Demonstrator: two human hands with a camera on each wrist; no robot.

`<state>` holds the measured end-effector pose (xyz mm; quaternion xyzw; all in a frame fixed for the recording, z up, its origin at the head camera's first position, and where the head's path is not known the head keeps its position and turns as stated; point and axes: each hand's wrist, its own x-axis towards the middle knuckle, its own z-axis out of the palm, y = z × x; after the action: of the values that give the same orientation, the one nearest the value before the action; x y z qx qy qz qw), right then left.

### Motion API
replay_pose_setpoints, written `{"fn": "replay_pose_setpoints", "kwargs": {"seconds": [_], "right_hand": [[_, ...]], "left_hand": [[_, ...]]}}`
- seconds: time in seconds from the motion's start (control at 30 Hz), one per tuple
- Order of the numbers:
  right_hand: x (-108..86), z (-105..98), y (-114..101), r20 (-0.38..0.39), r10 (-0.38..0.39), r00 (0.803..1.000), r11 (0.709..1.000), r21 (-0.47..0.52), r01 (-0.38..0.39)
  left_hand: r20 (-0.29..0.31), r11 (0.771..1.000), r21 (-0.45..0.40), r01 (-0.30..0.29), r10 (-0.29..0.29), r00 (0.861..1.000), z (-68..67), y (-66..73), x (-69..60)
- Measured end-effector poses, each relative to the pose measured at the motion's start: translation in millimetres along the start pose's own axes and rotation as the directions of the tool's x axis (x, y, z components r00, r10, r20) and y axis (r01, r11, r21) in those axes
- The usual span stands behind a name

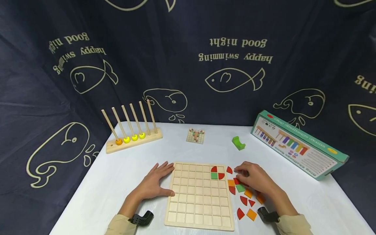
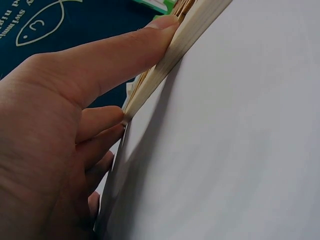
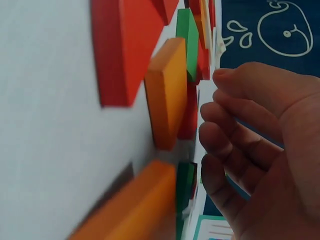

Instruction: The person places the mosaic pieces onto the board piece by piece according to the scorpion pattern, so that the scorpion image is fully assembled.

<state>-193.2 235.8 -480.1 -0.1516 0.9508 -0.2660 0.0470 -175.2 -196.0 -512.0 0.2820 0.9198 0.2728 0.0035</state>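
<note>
A wooden grid board (image 1: 192, 195) lies flat on the white table. Near its upper right corner, two red quarter-circle pieces (image 1: 214, 169) and a green square (image 1: 214, 175) sit in its cells. My left hand (image 1: 154, 184) spreads along the board's left edge; in the left wrist view the thumb (image 2: 162, 24) touches the wooden rim. Right of the board, my right hand (image 1: 255, 176) hovers low over loose pieces, fingers loosely bent, with nothing visible between them in the right wrist view. A red piece (image 1: 236, 180) lies beside its thumb, partly hidden.
Several loose pieces, including an orange square (image 1: 251, 214) and a red triangle (image 1: 251, 203), lie right of the board. Farther back are a peg stand (image 1: 135, 141) with beads, a picture card (image 1: 191, 138), a green curved block (image 1: 238, 143) and a long box (image 1: 296, 143).
</note>
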Motion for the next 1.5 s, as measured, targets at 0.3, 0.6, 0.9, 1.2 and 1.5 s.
{"fn": "replay_pose_setpoints", "kwargs": {"seconds": [0.3, 0.6, 0.9, 1.2, 1.5], "right_hand": [[12.6, 7.5, -8.2, -0.02, 0.014, 1.0, 0.998, -0.063, -0.015], [20.0, 15.6, -16.9, -0.027, 0.016, 1.0, 0.993, -0.114, -0.019], [22.3, 16.9, -17.4, -0.018, 0.042, 0.999, 0.995, -0.092, -0.043], [22.5, 16.7, -22.1, -0.023, 0.039, 0.999, 0.998, -0.053, -0.04], [23.7, 15.0, -26.9, -0.048, -0.007, 0.999, 0.999, -0.037, 0.005]], "left_hand": [[0.0, 1.0, -0.003, -0.008, 0.008, 1.0, -1.3, 1.2, -0.5], [-0.001, 1.0, 0.007, -0.002, 0.002, 1.0, 0.0, 0.4, -1.4], [-0.011, 1.0, 0.013, -0.027, 0.027, 1.0, 1.1, -1.0, -0.9], [-0.006, 1.0, 0.001, -0.015, 0.015, 1.0, 0.5, -0.8, -1.7], [-0.005, 1.0, 0.012, -0.005, 0.005, 1.0, 0.6, -0.4, -0.5]]}}
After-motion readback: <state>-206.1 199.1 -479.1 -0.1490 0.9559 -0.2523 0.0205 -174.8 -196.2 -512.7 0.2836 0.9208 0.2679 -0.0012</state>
